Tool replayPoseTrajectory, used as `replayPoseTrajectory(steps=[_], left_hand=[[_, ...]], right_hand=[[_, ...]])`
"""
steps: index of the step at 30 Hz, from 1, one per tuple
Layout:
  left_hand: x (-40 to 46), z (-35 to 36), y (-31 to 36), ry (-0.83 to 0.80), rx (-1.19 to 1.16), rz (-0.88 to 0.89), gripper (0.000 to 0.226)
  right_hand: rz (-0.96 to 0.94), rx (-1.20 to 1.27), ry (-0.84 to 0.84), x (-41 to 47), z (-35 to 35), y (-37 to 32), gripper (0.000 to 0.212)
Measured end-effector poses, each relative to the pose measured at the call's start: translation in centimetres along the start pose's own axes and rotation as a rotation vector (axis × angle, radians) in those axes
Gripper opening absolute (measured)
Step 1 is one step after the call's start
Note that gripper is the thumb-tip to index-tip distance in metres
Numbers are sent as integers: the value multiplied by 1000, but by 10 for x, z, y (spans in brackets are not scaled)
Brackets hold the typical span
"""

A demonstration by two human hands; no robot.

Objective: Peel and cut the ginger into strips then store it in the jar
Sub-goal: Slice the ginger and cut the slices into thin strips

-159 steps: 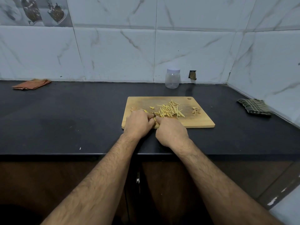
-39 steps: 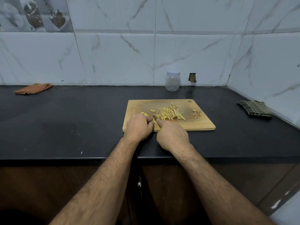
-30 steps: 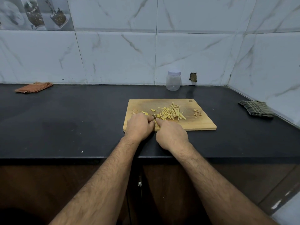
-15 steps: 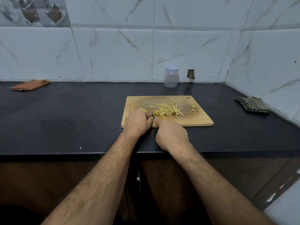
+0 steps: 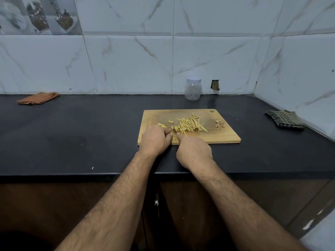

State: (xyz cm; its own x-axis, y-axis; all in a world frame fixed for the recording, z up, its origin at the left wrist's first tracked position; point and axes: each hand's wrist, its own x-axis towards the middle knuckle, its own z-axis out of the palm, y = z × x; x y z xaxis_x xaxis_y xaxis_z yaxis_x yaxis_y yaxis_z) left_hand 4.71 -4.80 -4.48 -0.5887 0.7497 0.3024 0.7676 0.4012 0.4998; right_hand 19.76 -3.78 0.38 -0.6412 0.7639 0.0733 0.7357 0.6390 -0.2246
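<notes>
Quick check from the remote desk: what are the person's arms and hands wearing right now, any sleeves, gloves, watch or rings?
Nothing worn shows. Both forearms are bare up to the bottom edge of the frame, with visible hair and no sleeve or cuff. The left hand and right hand have no gloves; no watch or band shows at either wrist. No ring shows, though the fingers are mostly hidden.

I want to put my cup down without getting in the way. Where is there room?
Bare counter lies between the orange cloth and the cutting board, and between the board and the green cloth. It is crowded on the board's near left, where the left hand, right hand and ginger strips sit.
</notes>
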Motion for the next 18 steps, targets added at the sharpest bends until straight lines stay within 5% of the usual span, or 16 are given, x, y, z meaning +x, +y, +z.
replayPoseTrajectory(steps=[3, 9, 14, 18], left_hand=[[1, 0, -3, -2, -31, -8, 20], [-4, -6, 2, 3, -73, -7, 47], [-5, -7, 3, -32, -54, -17, 26], [-7, -10, 4, -49, -31, 3, 31]], right_hand=[[13, 27, -10, 1, -1, 1, 62], [-1, 97, 14, -1, -3, 2, 63], [-10, 124, 2, 0, -4, -2, 61], [-18, 131, 16, 1, -4, -5, 56]])
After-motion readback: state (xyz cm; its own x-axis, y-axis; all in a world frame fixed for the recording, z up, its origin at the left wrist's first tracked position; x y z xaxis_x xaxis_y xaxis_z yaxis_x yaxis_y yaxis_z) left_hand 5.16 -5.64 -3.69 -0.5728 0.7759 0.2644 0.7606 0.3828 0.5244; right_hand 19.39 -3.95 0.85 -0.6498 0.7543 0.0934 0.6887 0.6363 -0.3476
